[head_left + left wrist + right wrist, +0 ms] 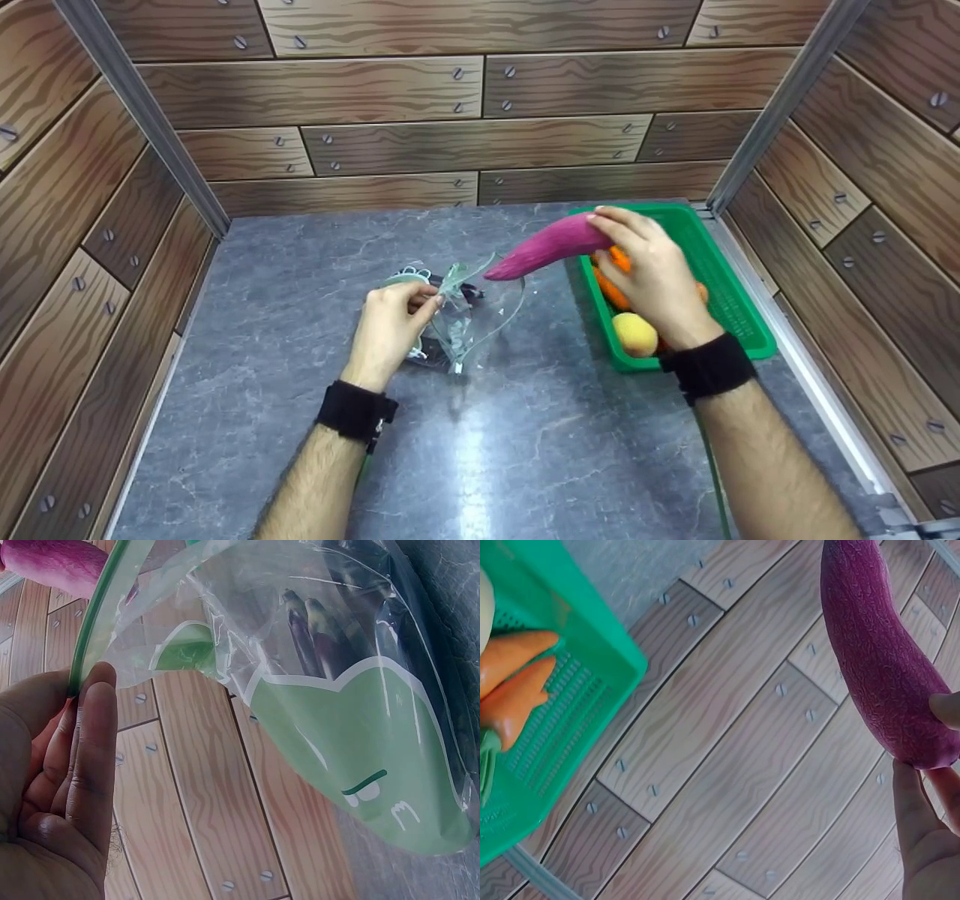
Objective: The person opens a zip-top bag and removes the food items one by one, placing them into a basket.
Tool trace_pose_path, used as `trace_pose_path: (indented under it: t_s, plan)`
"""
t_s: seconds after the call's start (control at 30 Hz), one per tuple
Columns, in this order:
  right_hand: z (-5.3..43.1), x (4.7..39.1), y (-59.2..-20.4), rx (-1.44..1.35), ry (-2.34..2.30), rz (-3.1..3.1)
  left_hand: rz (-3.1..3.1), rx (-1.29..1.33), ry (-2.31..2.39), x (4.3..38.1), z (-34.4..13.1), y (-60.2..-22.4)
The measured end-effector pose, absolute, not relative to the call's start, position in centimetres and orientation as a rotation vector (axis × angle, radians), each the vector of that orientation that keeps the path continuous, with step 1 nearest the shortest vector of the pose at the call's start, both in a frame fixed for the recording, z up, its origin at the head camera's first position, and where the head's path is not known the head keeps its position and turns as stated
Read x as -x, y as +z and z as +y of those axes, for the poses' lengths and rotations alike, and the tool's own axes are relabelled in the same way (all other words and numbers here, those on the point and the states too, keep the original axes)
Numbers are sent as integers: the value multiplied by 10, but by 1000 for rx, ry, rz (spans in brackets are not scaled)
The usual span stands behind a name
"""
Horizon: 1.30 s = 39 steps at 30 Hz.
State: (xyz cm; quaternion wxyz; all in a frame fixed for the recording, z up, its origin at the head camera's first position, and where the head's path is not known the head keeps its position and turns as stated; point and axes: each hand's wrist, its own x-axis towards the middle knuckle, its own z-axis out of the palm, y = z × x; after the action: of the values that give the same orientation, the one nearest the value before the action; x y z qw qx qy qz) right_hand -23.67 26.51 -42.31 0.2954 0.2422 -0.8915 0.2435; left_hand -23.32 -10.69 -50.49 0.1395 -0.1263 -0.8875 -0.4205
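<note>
My left hand (pixel 390 322) pinches the rim of a clear zip bag (pixel 337 742) between thumb and fingers. A pale green cartoon print covers part of the bag, and slender dark purple vegetables (pixel 330 637) show through its plastic. The bag's mouth gapes toward the right. In my right hand (pixel 658 274) is a long, curved purple sweet potato (pixel 551 246), gripped at its thick end. Its tapered tip points left and overlaps the bag's opening in the head view. The right wrist view shows its wrinkled skin, with thumb and fingers around the blunt end.
Below and around my right hand stands a green plastic basket (pixel 739 322). It holds orange carrots (pixel 517 697) and a round yellow fruit (pixel 635 334). Wood-patterned walls (pixel 390 90) enclose the grey marbled tabletop (pixel 300 420) at the back and both sides.
</note>
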Motion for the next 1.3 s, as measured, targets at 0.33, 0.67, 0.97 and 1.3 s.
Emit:
trace_pose_path:
  t_s: [0.33,0.67,0.97,1.3]
  plan:
    - [296,238,-414,-503,693,-2397,-2575,363,-1207,232,-107,-505]
    - [325,249,-422,-288,708,-2392,-2584,351,-1212,233,-106,-505]
    - [354,264,-443,-96,723,-2449,-2575,358,-1210,233,-106,-504]
    - [387,275,-468,25,707,-2465,-2578,356,-1217,234,-107,-503]
